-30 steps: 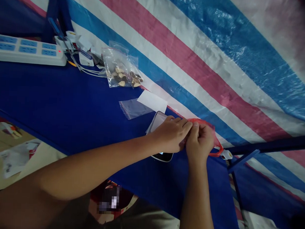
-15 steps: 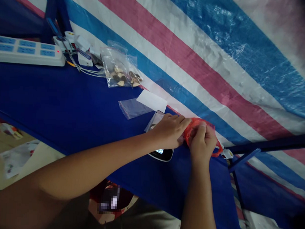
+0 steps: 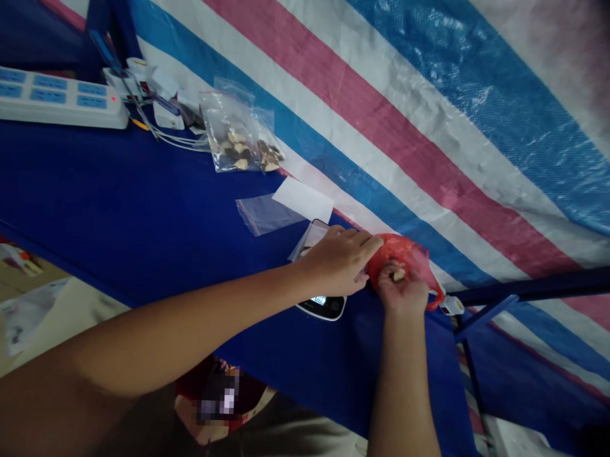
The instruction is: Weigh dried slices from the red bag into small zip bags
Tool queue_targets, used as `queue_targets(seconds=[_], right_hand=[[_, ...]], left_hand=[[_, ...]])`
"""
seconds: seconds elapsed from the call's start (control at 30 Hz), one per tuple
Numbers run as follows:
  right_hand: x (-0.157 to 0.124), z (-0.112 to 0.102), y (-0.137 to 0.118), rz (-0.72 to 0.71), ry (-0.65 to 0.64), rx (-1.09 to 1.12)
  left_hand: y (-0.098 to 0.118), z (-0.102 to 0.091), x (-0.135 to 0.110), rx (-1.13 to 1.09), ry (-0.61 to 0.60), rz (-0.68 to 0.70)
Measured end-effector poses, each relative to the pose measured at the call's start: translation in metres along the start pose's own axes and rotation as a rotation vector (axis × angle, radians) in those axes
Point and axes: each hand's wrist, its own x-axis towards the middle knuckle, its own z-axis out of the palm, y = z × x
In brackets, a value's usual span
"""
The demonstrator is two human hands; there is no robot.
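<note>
My left hand (image 3: pixel 345 256) is closed on the near-left edge of a red plastic bag (image 3: pixel 414 253), above a kitchen scale (image 3: pixel 335 311) with a lit display. The left hand and forearm hide much of the scale. A clear bag (image 3: pixel 298 247) shows in part at the scale's left side. My right hand (image 3: pixel 403 290) is at the mouth of the red bag, palm turned up, with a small pale dried piece (image 3: pixel 398 275) held in its curled fingers. What else lies inside the red bag is hidden.
Clear zip bags of dried slices (image 3: pixel 236 149) lean by the striped tarp wall (image 3: pixel 369 117). A white paper (image 3: pixel 304 199) and a flat zip bag (image 3: pixel 268 215) lie on the blue table (image 3: pixel 160 217). A power strip (image 3: pixel 54 100) and cables sit at the left.
My right hand has turned from knuckles-up to palm-up, and a pale piece now shows in its fingers. My left hand has stayed in place on the bag.
</note>
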Motion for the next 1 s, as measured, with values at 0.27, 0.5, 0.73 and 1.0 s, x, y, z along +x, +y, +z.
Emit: queue_targets(seconds=[0.27, 0.5, 0.73, 1.0], right_hand=[[-0.054, 0.026, 0.030, -0.359, -0.370, -0.439], [-0.075, 0.030, 0.047, -0.438, -0.521, -0.705], [-0.125, 0.032, 0.041, -0.797, -0.408, -0.674], [-0.198, 0.019, 0.138, 0.026, -0.519, -0.634]], left_hand=[[-0.004, 0.004, 0.000, 0.028, 0.041, -0.058], [-0.005, 0.000, 0.000, -0.049, 0.084, -0.142], [-0.009, 0.001, 0.003, -0.020, 0.101, -0.199], [-0.016, -0.013, 0.004, -0.028, 0.232, -0.222]])
